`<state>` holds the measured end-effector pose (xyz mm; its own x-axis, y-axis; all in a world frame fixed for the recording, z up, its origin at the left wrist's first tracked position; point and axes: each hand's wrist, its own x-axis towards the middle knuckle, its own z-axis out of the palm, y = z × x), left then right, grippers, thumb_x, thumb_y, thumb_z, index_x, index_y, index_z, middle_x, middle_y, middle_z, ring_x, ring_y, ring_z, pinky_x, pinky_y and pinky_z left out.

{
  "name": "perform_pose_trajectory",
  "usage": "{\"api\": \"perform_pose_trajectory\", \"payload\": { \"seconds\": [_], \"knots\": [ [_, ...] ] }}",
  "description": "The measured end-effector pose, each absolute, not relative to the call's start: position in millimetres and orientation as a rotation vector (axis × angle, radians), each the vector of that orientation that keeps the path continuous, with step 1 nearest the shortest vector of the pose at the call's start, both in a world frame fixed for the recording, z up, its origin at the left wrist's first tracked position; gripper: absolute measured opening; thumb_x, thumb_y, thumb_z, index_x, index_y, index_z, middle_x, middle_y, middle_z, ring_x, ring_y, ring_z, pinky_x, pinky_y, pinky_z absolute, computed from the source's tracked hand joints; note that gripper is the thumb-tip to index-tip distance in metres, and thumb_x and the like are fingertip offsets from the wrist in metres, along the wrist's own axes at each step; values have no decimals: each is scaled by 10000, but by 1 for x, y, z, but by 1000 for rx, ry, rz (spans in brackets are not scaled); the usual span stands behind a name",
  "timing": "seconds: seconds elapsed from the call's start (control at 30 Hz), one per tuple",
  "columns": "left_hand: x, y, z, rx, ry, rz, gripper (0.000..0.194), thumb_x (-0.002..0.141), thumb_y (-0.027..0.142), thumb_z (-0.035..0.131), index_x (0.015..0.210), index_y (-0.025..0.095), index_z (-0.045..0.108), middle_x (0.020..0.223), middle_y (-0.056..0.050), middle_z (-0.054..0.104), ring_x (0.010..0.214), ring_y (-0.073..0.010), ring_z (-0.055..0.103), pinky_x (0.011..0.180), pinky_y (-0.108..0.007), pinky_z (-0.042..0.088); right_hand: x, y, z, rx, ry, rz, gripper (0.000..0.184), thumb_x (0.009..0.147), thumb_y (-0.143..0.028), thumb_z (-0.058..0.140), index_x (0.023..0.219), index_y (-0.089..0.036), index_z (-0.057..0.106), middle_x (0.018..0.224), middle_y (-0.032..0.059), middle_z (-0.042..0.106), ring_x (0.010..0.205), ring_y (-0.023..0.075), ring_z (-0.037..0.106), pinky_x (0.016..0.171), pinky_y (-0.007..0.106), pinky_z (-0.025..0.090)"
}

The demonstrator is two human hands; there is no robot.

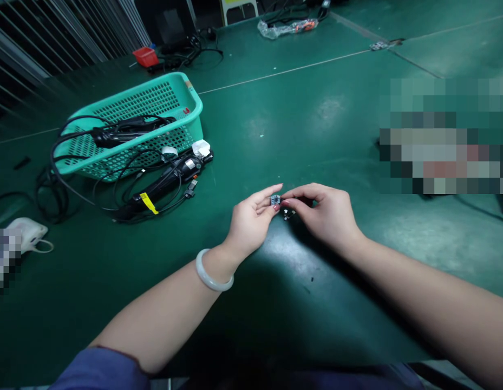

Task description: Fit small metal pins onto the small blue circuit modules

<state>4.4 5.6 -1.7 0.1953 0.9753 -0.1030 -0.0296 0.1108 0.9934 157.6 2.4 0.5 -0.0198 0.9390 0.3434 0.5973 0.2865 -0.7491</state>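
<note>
A small square component (275, 200), pale blue-grey with a dark middle, is held above the near-middle part of the tabletop (336, 303), with the grip of the left hand (249, 227) closed on it between thumb and fingers. The grip of the right hand (332, 214) is drawn in at the component's right edge; whether anything is pinched in it cannot be told. Handling appears to be under way: 1 component is in hand, while a few tiny pale parts (286, 215) are seen just below the right fingertips, apparently loose. No finished piece can be made out, so how much is done cannot be judged.

The green tabletop is crossed by seams, and glare is reflected on it. At left, 1 black corded device (113, 136) is held in a turquoise basket (196, 122); another, yellow-tagged (149, 203), is laid beside it among cables. On the far side, a red container (145, 56) and a clear plastic bag (283, 28) are seen. Metal bars (129, 21) are visible at far left. Areas at both sides are hidden by pixelation.
</note>
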Motion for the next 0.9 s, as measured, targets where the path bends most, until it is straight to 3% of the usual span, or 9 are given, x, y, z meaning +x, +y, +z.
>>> {"api": "perform_pose_trajectory", "payload": {
  "seconds": [0.13,0.3,0.4,0.6,0.73,0.9],
  "knots": [
    [5,5,3,1182,1113,1008,387,762,69,599,1139,151,631,894,-55,740,842,-140,687,857,-291,539,156,4,1,-1367,-1703,599,67,770,-229,655,737,-204,708,768,22,709,707,157,621,662,296,470],
    [3,7,4,1201,1079,1041,296,744,61,610,1019,156,670,816,-38,723,761,-120,672,790,-268,541,152,7,1,-1349,-1661,621,62,754,-238,665,716,-193,684,708,13,662,608,130,543,580,278,424],
    [1,13,3,1064,1068,1097,291,740,53,610,1007,154,666,842,-40,722,784,-124,682,800,-271,538,156,10,0,-1334,-1674,632,96,782,-275,648,808,-197,698,733,14,670,613,132,550,583,279,431],
    [-6,24,0,745,1133,1250,268,785,101,589,1046,146,630,980,-67,705,859,-130,695,922,-313,504,163,11,-3,-1305,-2074,490,99,805,-202,627,842,-203,719,861,40,715,835,194,589,814,351,461],
    [-5,25,0,701,1145,1271,221,820,116,552,1030,130,617,973,-76,695,857,-128,694,948,-321,493,150,9,-6,-1269,-2306,365,181,848,-278,599,955,-196,720,937,66,696,852,212,540,815,362,436],
    [-1,23,4,732,1166,1245,250,817,83,533,1053,124,602,922,-66,688,823,-124,694,914,-312,514,140,12,-13,-1310,-2365,296,159,866,-264,577,828,-177,704,853,65,675,804,200,511,758,338,393]
  ]
}}
